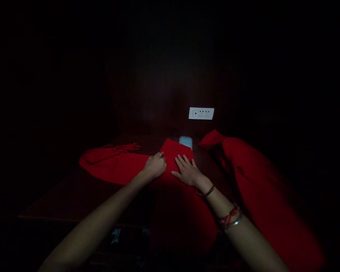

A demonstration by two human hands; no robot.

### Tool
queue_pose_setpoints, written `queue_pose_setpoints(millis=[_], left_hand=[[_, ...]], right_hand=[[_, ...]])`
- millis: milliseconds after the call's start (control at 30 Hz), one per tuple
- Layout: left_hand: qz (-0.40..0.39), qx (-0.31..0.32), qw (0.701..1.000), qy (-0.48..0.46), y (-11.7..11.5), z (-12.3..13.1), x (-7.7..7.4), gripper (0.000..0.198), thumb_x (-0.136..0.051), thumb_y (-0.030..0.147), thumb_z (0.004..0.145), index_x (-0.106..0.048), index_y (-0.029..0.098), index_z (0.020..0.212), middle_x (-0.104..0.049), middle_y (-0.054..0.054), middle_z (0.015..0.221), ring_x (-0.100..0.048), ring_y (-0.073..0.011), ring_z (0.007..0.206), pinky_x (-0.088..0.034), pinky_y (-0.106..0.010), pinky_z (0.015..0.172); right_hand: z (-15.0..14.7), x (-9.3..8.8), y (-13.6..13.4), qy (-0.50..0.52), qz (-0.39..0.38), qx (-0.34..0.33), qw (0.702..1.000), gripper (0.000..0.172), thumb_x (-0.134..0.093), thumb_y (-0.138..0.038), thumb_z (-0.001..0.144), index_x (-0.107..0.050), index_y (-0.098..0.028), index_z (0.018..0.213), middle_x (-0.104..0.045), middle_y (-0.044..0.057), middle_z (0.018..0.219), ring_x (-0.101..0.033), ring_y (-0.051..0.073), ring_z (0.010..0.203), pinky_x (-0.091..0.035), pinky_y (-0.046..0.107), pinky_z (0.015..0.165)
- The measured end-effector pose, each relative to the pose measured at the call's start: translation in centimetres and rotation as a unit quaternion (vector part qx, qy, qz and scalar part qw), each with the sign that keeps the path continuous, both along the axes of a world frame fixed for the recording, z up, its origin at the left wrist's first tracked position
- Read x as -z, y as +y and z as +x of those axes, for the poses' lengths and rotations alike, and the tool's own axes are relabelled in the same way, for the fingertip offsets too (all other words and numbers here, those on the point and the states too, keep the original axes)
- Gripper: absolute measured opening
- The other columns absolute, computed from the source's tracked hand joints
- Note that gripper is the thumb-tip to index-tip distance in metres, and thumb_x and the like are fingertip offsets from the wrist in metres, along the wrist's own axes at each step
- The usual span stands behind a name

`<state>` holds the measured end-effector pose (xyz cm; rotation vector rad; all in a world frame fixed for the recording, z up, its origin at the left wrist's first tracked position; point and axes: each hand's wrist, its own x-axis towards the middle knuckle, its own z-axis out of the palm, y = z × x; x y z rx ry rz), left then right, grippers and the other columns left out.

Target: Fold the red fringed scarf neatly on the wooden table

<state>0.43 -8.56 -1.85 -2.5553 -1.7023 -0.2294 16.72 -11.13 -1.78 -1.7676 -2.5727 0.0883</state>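
While R hand (188, 173) lies palm-down on the red cloth (172, 148), its fingers (180, 160) are spread & nearly straight, thumb out to the side, nothing gripped. L hand (155, 166) rests just beside it on same cloth, fingers curled in to a loose fist; can't tell if they pinch any fabric. Small ring (159, 154) on one L finger. Strip of cloth shows btwn the 2 hands.

R wrist has thin dark band (210, 190); farther up the forearm, red braided bracelet (229, 217) next to silver bangle (236, 220).

Cloth lies on dark table (70, 196): one long part runs out to L, w/ fringe (132, 146) near its far side; other part goes from under the hands toward the person & past the near edge, where it's v. dim. Just behind the cloth, partly covered by it, is a small lit rectangle (186, 142), pixelated, can't tell what.

On R side, apart from hands, 2nd red cloth (257, 181) lies in a bunched heap from table back down to lower R, past the R forearm.

Behind: dark wall (153, 102) w/ white socket panel (201, 113), above & a bit R of the lit rectangle. Outer areas too dark to read.
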Motion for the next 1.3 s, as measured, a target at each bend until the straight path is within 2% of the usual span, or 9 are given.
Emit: queue_pose_setpoints(millis=[100,233,400,500,600,767,933,1067,1300], left_hand=[[0.006,0.021,0.999,-0.031,0.7,0.7,1.2,0.044,-0.020,0.035,0.082,-0.031,0.018,0.122,-0.022,-0.006,0.131,-0.020,-0.0194,0.118,-0.020,-0.036,0.093],[-0.051,0.010,0.998,-0.038,1.2,-0.8,3.1,0.045,-0.016,0.039,0.083,-0.017,0.027,0.126,-0.015,-0.001,0.133,-0.014,-0.0202,0.120,-0.017,-0.044,0.092],[0.008,-0.010,0.998,-0.062,0.4,-1.8,2.6,0.044,-0.019,0.034,0.083,-0.025,0.022,0.125,-0.017,-0.003,0.133,-0.015,-0.0202,0.120,-0.018,-0.041,0.093],[0.055,0.068,0.993,-0.079,-0.3,-1.3,2.3,0.046,-0.019,0.038,0.083,-0.022,0.020,0.126,-0.012,-0.003,0.134,-0.010,-0.0173,0.121,-0.017,-0.036,0.094],[-0.009,0.135,0.990,-0.042,-0.7,-1.4,2.8,0.052,-0.023,0.046,0.080,-0.017,0.024,0.127,-0.011,-0.002,0.134,-0.010,-0.0189,0.121,-0.017,-0.038,0.094],[-0.012,0.135,0.989,-0.051,-1.6,-2.7,3.1,0.045,-0.024,0.038,0.082,-0.026,0.024,0.124,-0.023,-0.002,0.131,-0.016,-0.0182,0.119,-0.016,-0.037,0.094],[0.026,0.173,0.973,-0.148,-4.7,-2.5,1.6,0.045,-0.036,0.046,0.076,-0.042,0.021,0.112,-0.038,-0.006,0.116,-0.038,-0.0179,0.105,-0.027,-0.028,0.089],[-0.012,0.164,0.978,-0.129,-6.4,-1.9,0.9,0.052,-0.048,0.053,0.065,-0.045,0.021,0.105,-0.046,-0.005,0.104,-0.040,-0.0212,0.100,-0.031,-0.030,0.086],[-0.033,0.159,0.984,-0.079,-6.5,-2.3,0.4,0.038,-0.046,0.029,0.069,-0.045,0.020,0.105,-0.049,-0.004,0.100,-0.044,-0.0188,0.095,-0.033,-0.026,0.082]], right_hand=[[-0.2,0.4,-0.2,-0.016,-0.049,0.008,0.999,0.073,-0.004,-0.061,0.072,-0.007,-0.015,0.129,-0.002,0.004,0.135,0.003,0.021,0.121,-0.002,0.043,0.095],[1.2,0.7,-0.2,-0.019,-0.057,0.053,0.997,0.075,-0.004,-0.061,0.072,-0.005,-0.013,0.129,0.001,0.004,0.135,0.003,0.020,0.121,-0.003,0.040,0.096],[2.2,0.0,-1.2,-0.010,-0.027,0.108,0.994,0.073,-0.005,-0.058,0.075,-0.007,-0.009,0.129,-0.003,0.007,0.134,0.003,0.020,0.121,-0.005,0.041,0.096],[1.5,-0.3,-2.8,0.010,0.019,0.070,0.997,0.071,-0.007,-0.059,0.074,-0.005,-0.013,0.129,0.000,0.005,0.135,0.006,0.021,0.121,-0.005,0.042,0.095],[1.3,0.2,-4.3,0.003,-0.015,0.020,1.000,0.069,-0.007,-0.060,0.074,-0.007,-0.018,0.129,-0.001,0.003,0.135,0.005,0.020,0.121,-0.005,0.042,0.095],[3.8,0.8,-5.3,0.035,-0.050,0.054,0.997,0.070,-0.010,-0.058,0.075,-0.007,-0.014,0.129,-0.001,0.006,0.135,-0.001,0.021,0.121,-0.009,0.040,0.096],[6.4,0.0,-6.5,0.177,0.006,0.048,0.983,0.065,-0.029,-0.050,0.076,-0.018,-0.011,0.127,-0.025,0.009,0.129,-0.025,0.017,0.116,-0.024,0.028,0.093],[6.7,-0.5,-8.0,0.207,-0.023,0.081,0.975,0.057,-0.050,-0.032,0.069,-0.032,-0.013,0.119,-0.056,0.007,0.097,-0.052,0.015,0.084,-0.040,0.024,0.072],[6.0,-0.4,-7.9,0.207,-0.023,0.113,0.971,0.047,-0.048,-0.013,0.063,-0.042,-0.015,0.109,-0.060,0.001,0.076,-0.053,0.011,0.066,-0.039,0.019,0.059]])
